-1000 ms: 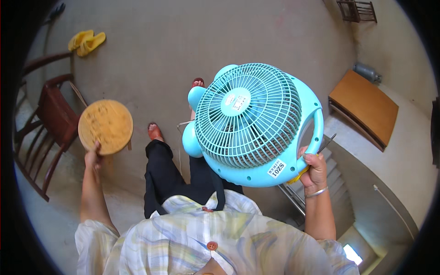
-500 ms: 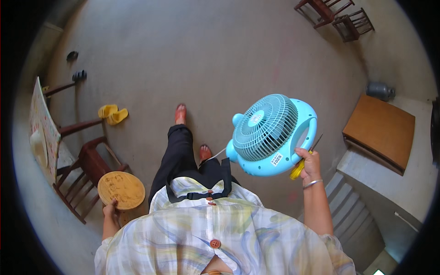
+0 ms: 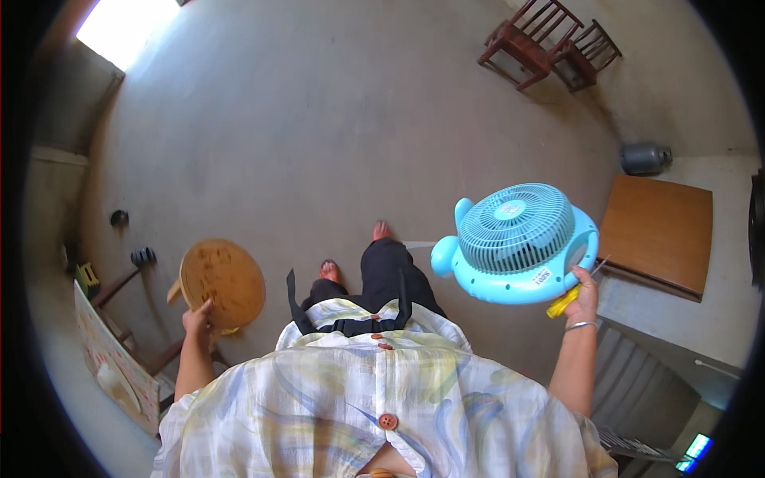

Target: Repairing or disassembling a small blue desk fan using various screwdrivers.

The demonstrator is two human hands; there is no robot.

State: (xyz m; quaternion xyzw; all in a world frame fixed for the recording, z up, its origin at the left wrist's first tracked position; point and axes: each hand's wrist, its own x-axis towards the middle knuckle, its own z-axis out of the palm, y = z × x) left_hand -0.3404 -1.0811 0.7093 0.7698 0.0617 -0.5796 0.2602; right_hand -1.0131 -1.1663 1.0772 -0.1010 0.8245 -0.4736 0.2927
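Over to the person's right, a turquoise fan hangs above the floor from the right hand, whose fingers are curled around its handle and also grip a yellow-handled screwdriver. The fan's outer edge overlaps a brown panel in this view; their separation in depth cannot be told. Just right of that forearm, grey steps border the floor. Opposite, the left hand clasps the near rim of a round wooden stool, thumb on top, the other fingers mostly hidden. A patterned board stands left of that forearm. Between stool and fan come the feet; ahead, broad floor runs toward two dark wooden chairs and a grey cylinder.
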